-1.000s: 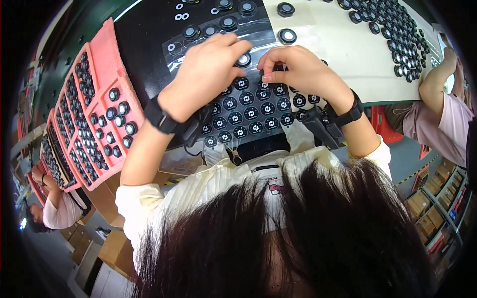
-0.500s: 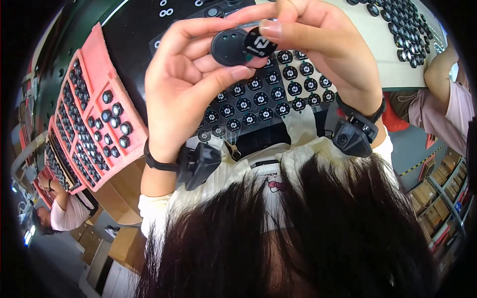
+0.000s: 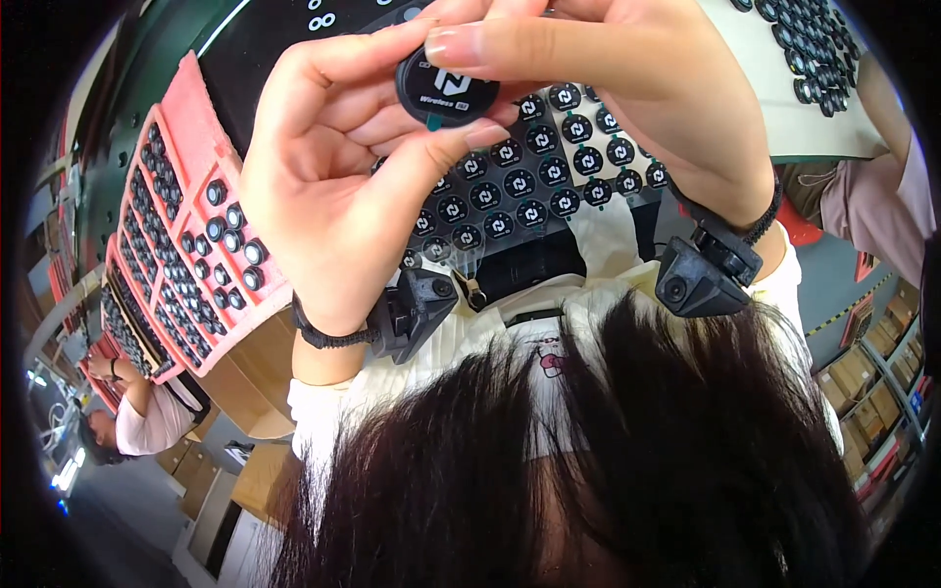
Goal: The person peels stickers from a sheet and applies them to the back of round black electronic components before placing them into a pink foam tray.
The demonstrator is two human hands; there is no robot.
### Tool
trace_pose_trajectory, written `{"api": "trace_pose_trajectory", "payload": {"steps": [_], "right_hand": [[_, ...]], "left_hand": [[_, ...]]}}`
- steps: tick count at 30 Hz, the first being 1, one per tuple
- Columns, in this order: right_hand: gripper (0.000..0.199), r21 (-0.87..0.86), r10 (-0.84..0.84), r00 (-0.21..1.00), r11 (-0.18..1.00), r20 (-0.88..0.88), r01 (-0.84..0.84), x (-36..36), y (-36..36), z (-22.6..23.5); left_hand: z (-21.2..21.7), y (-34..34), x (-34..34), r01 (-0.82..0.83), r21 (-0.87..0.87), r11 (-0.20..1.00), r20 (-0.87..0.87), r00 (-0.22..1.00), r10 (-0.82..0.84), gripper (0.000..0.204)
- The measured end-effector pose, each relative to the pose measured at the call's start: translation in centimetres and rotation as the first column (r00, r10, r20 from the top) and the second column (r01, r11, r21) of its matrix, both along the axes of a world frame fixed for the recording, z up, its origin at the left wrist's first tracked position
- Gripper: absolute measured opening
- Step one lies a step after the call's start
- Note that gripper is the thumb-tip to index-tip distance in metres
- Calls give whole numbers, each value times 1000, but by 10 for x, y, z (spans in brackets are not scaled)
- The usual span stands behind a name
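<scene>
Between the fingers and thumb of my left hand (image 3: 328, 181) sits a round black disc-shaped part, held up above the table. A round black sticker (image 3: 453, 86) with a white logo now covers its face, and a small green tab sticks out at the lower edge. My right hand (image 3: 627, 83) has its thumb pressed on the sticker's upper edge; its other fingers are partly cut off by the picture's top. Below the hands lies a clear sheet (image 3: 511, 183) with rows of the same black stickers.
At left, a pink compartment tray (image 3: 206, 98) holds many small round black parts. More dark round parts (image 3: 818, 59) cover the pale table at far right. Another person's arm (image 3: 887, 127) is at the right edge, and another person (image 3: 147, 416) works at far left.
The sticker, earlier pinched in my right hand beside the disc, has moved left and now lies over the disc's face, lined up with it. Both hands have shifted slightly left.
</scene>
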State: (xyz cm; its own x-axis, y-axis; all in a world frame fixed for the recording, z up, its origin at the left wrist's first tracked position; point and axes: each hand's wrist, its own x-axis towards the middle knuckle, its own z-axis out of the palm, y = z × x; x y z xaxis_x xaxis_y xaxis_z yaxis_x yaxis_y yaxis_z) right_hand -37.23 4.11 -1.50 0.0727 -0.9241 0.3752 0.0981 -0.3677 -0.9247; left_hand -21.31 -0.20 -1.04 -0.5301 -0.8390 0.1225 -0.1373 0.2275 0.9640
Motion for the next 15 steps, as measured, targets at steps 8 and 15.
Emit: {"api": "trace_pose_trajectory", "payload": {"steps": [8,15], "right_hand": [[15,391,-72,878,910,474,-137,9,2,1],[18,396,-145,955,918,259,32,15,4,3]], "left_hand": [[-2,5,-3,-96,-87,992,-47,995,92,41],[-10,3,-1,84,48,995,-395,917,-59,42]]}}
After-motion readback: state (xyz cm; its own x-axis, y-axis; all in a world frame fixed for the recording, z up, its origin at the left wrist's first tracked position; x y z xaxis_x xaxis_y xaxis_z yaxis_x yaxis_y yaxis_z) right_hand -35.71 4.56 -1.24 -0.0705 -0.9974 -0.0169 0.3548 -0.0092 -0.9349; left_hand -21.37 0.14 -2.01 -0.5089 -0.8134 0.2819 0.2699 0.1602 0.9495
